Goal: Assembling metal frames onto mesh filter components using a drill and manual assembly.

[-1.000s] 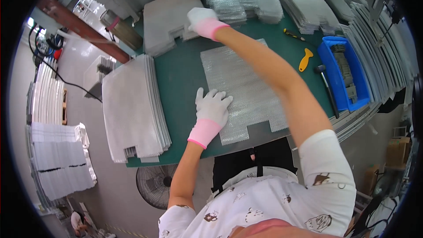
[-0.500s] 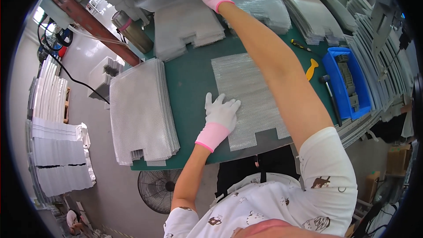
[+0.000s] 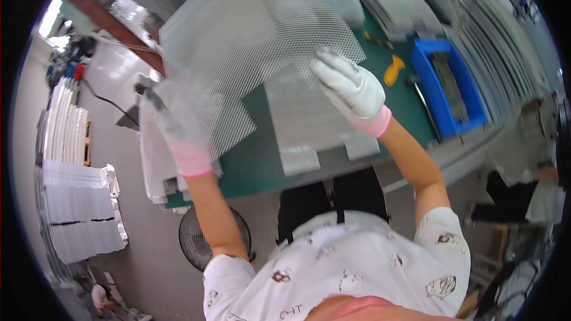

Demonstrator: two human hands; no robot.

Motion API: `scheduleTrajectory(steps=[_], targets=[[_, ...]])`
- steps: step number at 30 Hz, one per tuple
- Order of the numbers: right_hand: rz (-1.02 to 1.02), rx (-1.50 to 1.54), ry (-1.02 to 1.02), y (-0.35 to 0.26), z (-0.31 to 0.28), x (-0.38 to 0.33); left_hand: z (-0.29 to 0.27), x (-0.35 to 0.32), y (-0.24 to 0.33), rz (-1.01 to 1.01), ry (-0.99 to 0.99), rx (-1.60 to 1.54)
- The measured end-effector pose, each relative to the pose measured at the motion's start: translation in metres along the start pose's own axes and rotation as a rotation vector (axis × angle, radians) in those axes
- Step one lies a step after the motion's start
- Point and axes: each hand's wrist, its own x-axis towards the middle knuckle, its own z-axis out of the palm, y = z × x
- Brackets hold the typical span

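Observation:
A large silvery mesh sheet hangs tilted above the green worktable, a cutout in its near edge. My right hand, in a white glove with a pink cuff, has its fingers closed together at the sheet's right near edge. My left hand, gloved alike, overlaps the sheet's left side; motion smears its fingers and its grip does not show. Beneath lies another notched mesh sheet flat on the table. Partly covered by the raised sheet and my left hand is a stack of mesh sheets.
On the right stand a blue bin with metal parts, a yellow-handled tool and a dark-handled tool. Stacked sheets lie at the back right. A fan stands below the table's left edge. Another person is at the right.
My right hand has come back from the far stacks toward me, and a mesh sheet is now raised above the table. My left hand has moved left off the flat sheet.

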Motion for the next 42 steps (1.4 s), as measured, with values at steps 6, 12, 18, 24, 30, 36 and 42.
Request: scheduleTrajectory(steps=[6,12,18,24,30,36,42], targets=[[0.372,-0.219,-0.002,0.009,-0.070,-0.109,-0.002,-0.022,-0.056,-0.137,0.624,0.926],[1.511,0.867,-0.205,0.028,-0.100,-0.123,0.012,-0.039,-0.109,-0.433,0.542,0.888],[1.495,0.575,-0.251,0.010,-0.078,-0.130,0.008,-0.043,-0.125,-0.495,0.752,0.986],[1.306,0.492,-0.077,0.005,-0.053,-0.115,0.003,-0.031,-0.115,-0.314,0.907,1.439],[1.198,0.554,-0.043,0.025,0.011,-0.044,-0.021,-0.010,-0.051,0.006,0.842,1.403],[0.647,0.265,0.049,0.105,0.139,0.038,-0.097,0.060,0.066,-0.089,0.800,1.339],[0.738,0.287,-0.069,0.169,0.221,0.095,-0.157,0.158,0.122,-0.099,0.834,1.377]])
